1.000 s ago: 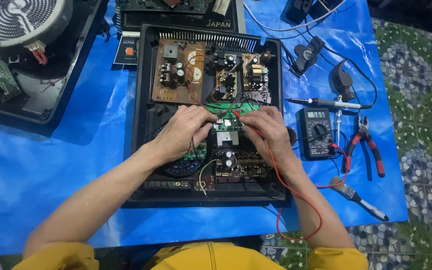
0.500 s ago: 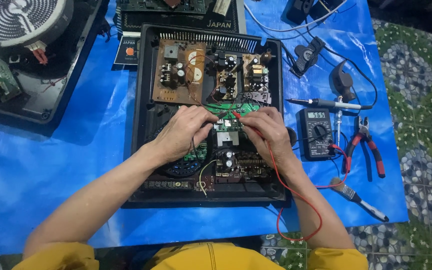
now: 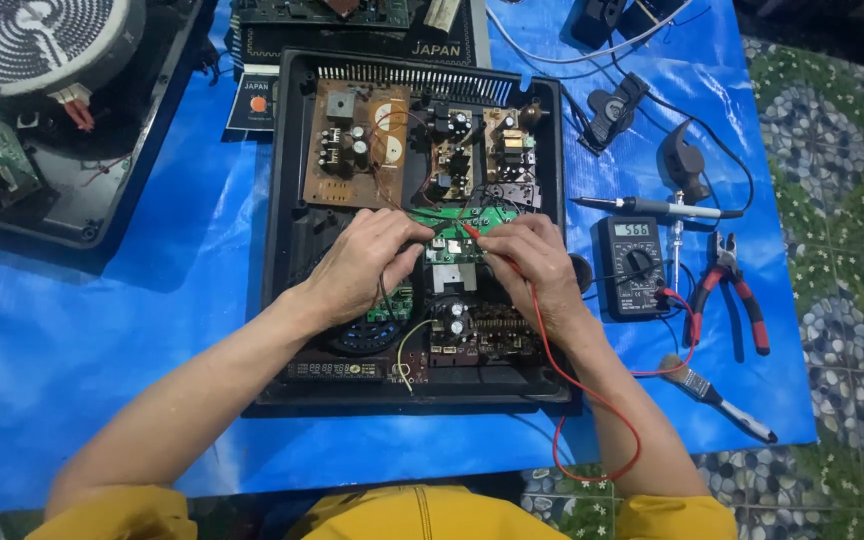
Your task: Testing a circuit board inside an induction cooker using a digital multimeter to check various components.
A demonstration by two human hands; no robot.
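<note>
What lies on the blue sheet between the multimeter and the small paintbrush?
In the head view, the red-handled pliers lie between the multimeter and the paintbrush, with the red test lead looping past.

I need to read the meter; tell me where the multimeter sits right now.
In the head view, the multimeter lies on the blue sheet just right of the open black casing, beside the right hand, with red-handled pliers further right.
</note>
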